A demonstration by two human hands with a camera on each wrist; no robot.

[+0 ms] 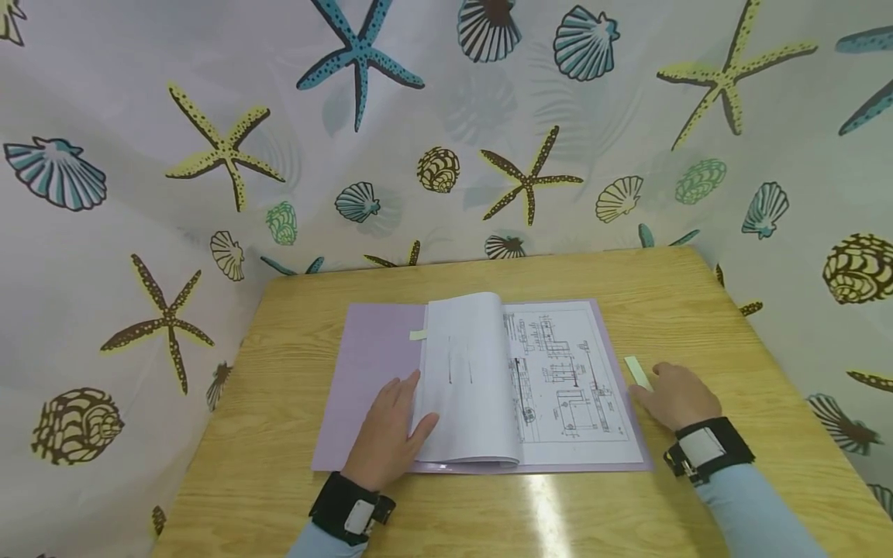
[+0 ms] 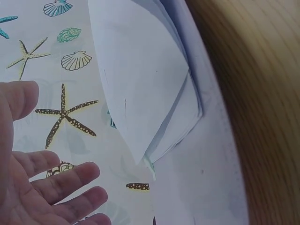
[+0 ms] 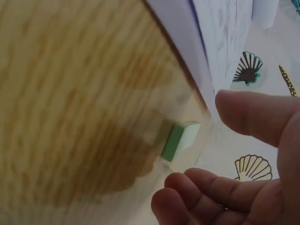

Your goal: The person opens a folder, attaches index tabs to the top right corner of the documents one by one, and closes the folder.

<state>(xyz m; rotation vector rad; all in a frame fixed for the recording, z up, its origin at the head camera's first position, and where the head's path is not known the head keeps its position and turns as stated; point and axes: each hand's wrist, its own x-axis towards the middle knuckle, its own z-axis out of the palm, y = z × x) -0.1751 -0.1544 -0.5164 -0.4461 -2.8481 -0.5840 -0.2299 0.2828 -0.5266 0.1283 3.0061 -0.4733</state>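
The left hand (image 1: pixel 387 434) lies flat, fingers relaxed and straight, on the inner left cover of an open lilac folder (image 1: pixel 363 364), its fingertips against the edge of a curled stack of turned pages (image 1: pixel 463 380); it grasps nothing. Just beyond its fingers a small pale tab (image 1: pixel 417 335) pokes out from the pages. To its right lies the exposed sheet with a technical drawing (image 1: pixel 568 380). The right hand (image 1: pixel 677 397) rests on the wooden tabletop (image 1: pixel 698 310) just right of the folder, fingers loosely bent, empty, its fingertips nearly touching a pale green sticky-note pad (image 1: pixel 637 372)
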